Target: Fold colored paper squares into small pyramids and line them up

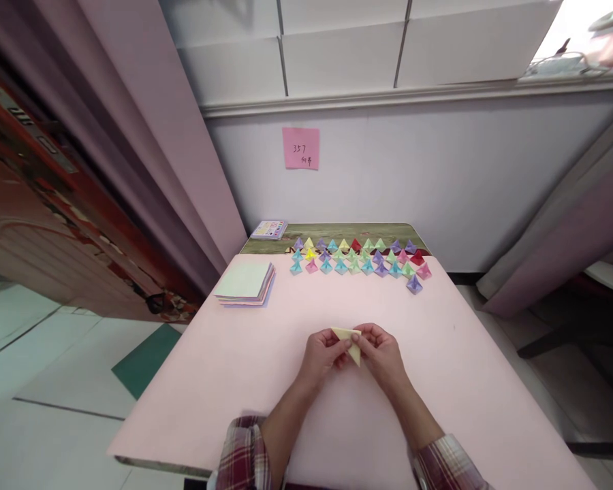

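Between my two hands is a small pale yellow piece of folded paper [346, 334], triangular in outline with one point hanging down. My left hand [323, 355] pinches its left side between thumb and fingers. On the right edge, my right hand [381, 348] grips the same paper, thumb on the near face. Both hands are just above the pink-covered table [296, 422]. Beyond them stand several rows of small folded paper shapes [354, 256] in many colours, with a lone purple one [414, 284] in front at the right.
A stack of square coloured paper [244, 282] lies at the left, pale green on top. At the table's far left corner is a small printed pack [269, 229]. A pink note [301, 148] hangs on the wall. Green paper [146, 361] lies on the floor at left.
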`<move>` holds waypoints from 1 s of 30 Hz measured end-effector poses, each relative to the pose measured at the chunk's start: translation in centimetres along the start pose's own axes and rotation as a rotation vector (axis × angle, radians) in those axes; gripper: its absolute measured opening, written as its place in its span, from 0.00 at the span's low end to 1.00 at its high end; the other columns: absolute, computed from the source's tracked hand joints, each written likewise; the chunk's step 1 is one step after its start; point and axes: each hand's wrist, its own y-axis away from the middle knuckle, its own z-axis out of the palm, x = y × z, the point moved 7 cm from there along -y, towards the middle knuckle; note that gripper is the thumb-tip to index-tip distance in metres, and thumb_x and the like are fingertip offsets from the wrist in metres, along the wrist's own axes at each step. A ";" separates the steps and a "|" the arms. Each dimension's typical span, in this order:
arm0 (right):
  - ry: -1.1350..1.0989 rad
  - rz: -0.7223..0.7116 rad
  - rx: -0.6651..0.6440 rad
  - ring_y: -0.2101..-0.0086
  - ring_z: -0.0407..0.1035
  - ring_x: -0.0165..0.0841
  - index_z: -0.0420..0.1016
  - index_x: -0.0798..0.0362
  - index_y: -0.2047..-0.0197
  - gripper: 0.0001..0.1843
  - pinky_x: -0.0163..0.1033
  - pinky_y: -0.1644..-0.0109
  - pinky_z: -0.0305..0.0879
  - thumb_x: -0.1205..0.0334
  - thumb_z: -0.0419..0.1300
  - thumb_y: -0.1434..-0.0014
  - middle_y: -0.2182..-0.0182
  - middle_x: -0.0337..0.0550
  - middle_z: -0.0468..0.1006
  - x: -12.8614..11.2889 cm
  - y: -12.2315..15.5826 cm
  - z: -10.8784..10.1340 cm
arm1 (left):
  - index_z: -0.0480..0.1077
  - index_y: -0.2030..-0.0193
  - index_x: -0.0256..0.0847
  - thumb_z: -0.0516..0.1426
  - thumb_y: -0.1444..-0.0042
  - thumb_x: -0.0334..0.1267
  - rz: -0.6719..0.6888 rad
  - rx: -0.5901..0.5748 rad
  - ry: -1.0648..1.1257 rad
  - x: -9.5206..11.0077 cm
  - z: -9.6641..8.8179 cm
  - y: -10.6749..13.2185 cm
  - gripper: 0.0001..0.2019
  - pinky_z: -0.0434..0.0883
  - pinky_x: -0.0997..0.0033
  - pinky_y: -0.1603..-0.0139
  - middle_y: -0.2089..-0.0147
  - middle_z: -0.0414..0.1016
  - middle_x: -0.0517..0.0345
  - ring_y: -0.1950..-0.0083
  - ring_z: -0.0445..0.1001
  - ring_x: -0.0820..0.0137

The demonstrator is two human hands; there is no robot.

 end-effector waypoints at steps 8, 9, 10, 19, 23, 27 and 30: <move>0.192 0.000 -0.052 0.78 0.63 0.29 0.76 0.54 0.73 0.20 0.33 0.75 0.58 0.44 0.68 0.54 0.80 0.38 0.73 -0.2 0.0 -0.6 | 0.73 0.69 0.34 0.65 0.54 0.46 -0.054 -0.065 -0.076 -0.5 -0.2 0.1 0.15 0.62 0.77 0.80 0.78 0.74 0.56 0.81 0.68 0.75; 0.212 0.001 -0.057 0.79 0.62 0.29 0.75 0.54 0.74 0.20 0.33 0.76 0.57 0.43 0.68 0.54 0.81 0.37 0.72 -0.2 0.0 -0.7 | 0.73 0.70 0.34 0.65 0.54 0.46 -0.055 -0.068 -0.087 -0.5 -0.2 0.1 0.15 0.62 0.77 0.81 0.78 0.74 0.57 0.81 0.68 0.75; 0.228 0.001 -0.061 0.80 0.61 0.28 0.74 0.54 0.75 0.21 0.33 0.77 0.55 0.43 0.67 0.54 0.82 0.36 0.71 -0.1 0.0 -0.8 | 0.72 0.70 0.35 0.65 0.54 0.47 -0.048 -0.059 -0.095 -0.4 -0.3 0.1 0.15 0.62 0.77 0.81 0.78 0.74 0.57 0.82 0.67 0.75; 0.327 0.015 -0.161 0.81 0.56 0.25 0.72 0.54 0.74 0.18 0.32 0.78 0.49 0.47 0.66 0.50 0.83 0.32 0.66 -0.7 0.3 0.0 | 0.70 0.76 0.36 0.60 0.49 0.51 0.005 0.084 -0.050 -0.6 -1.3 -0.3 0.18 0.56 0.78 0.85 0.83 0.69 0.62 0.87 0.61 0.79; 0.277 0.051 -0.188 0.82 0.55 0.25 0.72 0.53 0.74 0.18 0.32 0.78 0.48 0.45 0.66 0.51 0.84 0.32 0.65 -0.6 0.3 0.2 | 0.70 0.75 0.36 0.60 0.49 0.52 0.031 0.091 -0.045 0.0 -1.2 0.0 0.19 0.59 0.77 0.84 0.81 0.69 0.61 0.84 0.63 0.78; 0.079 0.077 -0.009 0.82 0.56 0.26 0.72 0.53 0.72 0.19 0.32 0.78 0.51 0.45 0.68 0.53 0.84 0.32 0.66 -0.1 -0.2 -1.2 | 0.71 0.65 0.38 0.59 0.48 0.51 0.109 0.170 0.025 1.7 -1.1 0.6 0.16 0.67 0.75 0.76 0.70 0.74 0.57 0.74 0.70 0.74; -0.003 0.074 0.069 0.80 0.60 0.27 0.73 0.54 0.72 0.18 0.33 0.75 0.57 0.47 0.69 0.53 0.82 0.35 0.69 0.0 -0.4 -1.8 | 0.72 0.67 0.38 0.61 0.50 0.45 0.175 0.171 -0.003 2.9 -0.5 1.1 0.11 0.67 0.75 0.71 0.72 0.71 0.60 0.74 0.67 0.75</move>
